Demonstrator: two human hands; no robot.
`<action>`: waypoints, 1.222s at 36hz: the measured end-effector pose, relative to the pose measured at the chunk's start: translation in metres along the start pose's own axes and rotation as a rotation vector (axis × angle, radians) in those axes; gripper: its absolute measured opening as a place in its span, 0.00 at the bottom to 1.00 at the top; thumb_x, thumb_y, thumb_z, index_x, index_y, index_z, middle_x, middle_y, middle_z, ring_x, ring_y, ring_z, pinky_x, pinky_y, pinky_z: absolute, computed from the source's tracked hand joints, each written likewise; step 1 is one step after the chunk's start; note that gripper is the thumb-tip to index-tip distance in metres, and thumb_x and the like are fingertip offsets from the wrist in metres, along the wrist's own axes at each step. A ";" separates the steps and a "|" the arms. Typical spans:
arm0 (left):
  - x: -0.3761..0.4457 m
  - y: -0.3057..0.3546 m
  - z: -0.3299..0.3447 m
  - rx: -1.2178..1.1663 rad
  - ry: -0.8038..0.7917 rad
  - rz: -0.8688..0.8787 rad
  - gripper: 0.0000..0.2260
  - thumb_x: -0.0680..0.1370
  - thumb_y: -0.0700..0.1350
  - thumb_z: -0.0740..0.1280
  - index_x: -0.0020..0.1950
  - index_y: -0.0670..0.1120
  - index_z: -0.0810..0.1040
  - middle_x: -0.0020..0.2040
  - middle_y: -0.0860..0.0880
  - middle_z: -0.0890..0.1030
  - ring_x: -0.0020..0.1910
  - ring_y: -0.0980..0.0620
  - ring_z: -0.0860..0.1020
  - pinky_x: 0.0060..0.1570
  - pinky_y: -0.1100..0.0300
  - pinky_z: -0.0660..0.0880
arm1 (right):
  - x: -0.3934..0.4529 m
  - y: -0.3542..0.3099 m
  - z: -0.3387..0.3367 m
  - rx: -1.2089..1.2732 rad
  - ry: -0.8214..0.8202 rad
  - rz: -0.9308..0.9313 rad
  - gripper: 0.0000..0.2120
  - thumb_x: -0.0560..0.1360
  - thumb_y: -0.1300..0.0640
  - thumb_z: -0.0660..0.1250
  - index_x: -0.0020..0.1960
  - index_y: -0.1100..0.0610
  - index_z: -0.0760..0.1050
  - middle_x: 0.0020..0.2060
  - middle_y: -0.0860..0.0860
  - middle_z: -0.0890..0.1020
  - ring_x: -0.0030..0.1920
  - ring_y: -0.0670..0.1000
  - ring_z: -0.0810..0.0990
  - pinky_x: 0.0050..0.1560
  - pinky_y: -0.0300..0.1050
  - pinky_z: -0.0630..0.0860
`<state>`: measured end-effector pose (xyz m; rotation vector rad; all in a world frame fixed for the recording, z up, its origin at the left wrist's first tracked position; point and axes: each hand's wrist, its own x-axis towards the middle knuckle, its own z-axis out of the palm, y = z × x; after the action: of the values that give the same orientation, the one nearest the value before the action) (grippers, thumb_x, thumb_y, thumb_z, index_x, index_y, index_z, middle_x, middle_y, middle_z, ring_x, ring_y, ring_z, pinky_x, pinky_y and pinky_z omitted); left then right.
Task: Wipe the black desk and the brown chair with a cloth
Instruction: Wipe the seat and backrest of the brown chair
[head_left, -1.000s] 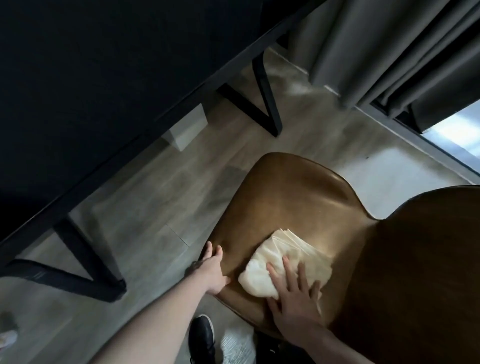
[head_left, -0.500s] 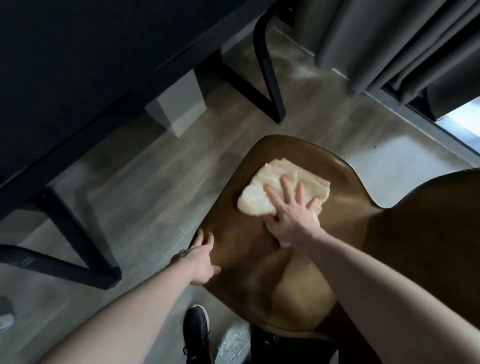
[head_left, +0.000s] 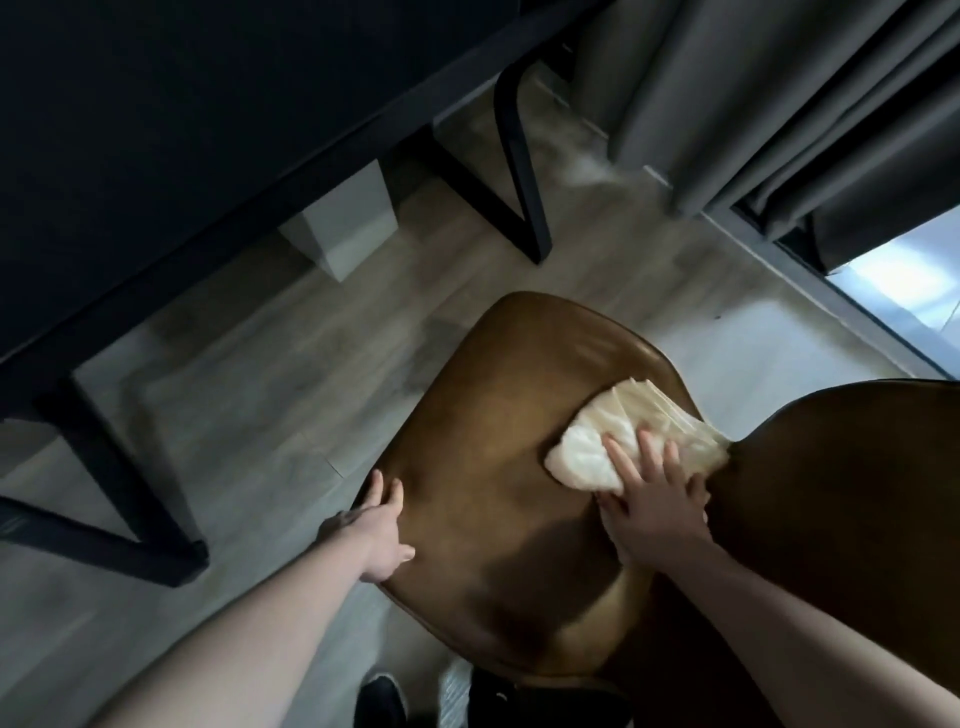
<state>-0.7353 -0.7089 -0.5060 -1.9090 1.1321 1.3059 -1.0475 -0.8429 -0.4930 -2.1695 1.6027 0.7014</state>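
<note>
At the bottom edge, a black shoe (head_left: 382, 701) on the grey wood-look floor (head_left: 249, 415), partly cut off by the frame. Just above, two bare forearms reaching forward over the brown chair (head_left: 498, 415). Left hand (head_left: 382, 530) gripping the seat's left rim, fingers wrapped over the edge, thumb lying on the glossy brown surface. Right hand (head_left: 652, 499) pressed flat on a folded cream cloth (head_left: 623, 441), fingers straight and spread, not curled round it. Cloth lying on the right rear part of the seat, its layered edge touching the spot where the seat meets the chair's dark backrest (head_left: 852, 493). Beyond the chair, black desk (head_left: 156, 130) filling the upper left, with angled black metal legs (head_left: 519, 182) standing on the floor and a pale grey box (head_left: 348, 228) beneath the desktop. Farthest, at upper right, grey curtains (head_left: 779, 93) hanging to the floor beside a bright strip of window (head_left: 904, 286). No brand, label or legible writing anywhere in view.
</note>
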 end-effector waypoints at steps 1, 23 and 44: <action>0.000 0.000 0.000 0.005 -0.003 0.000 0.40 0.82 0.58 0.63 0.82 0.55 0.36 0.80 0.51 0.30 0.79 0.41 0.61 0.75 0.48 0.64 | -0.005 -0.004 0.004 0.007 -0.004 0.019 0.33 0.81 0.36 0.52 0.81 0.35 0.41 0.82 0.48 0.39 0.81 0.60 0.38 0.76 0.67 0.47; -0.007 -0.012 0.008 -0.082 0.070 0.058 0.40 0.82 0.59 0.63 0.83 0.54 0.39 0.82 0.51 0.34 0.78 0.36 0.61 0.74 0.44 0.62 | -0.091 -0.125 0.057 0.312 -0.223 -0.002 0.30 0.81 0.34 0.52 0.79 0.30 0.42 0.79 0.45 0.28 0.78 0.62 0.27 0.73 0.75 0.37; -0.001 -0.017 0.023 -0.386 0.148 0.139 0.37 0.81 0.55 0.66 0.83 0.56 0.47 0.82 0.56 0.35 0.81 0.48 0.54 0.78 0.51 0.57 | -0.022 -0.103 0.028 0.010 0.006 -0.360 0.32 0.81 0.35 0.52 0.78 0.30 0.38 0.81 0.47 0.34 0.80 0.63 0.33 0.75 0.74 0.42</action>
<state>-0.7315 -0.6820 -0.5140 -2.2698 1.1677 1.5727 -0.9595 -0.7799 -0.5040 -2.3649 1.1657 0.5733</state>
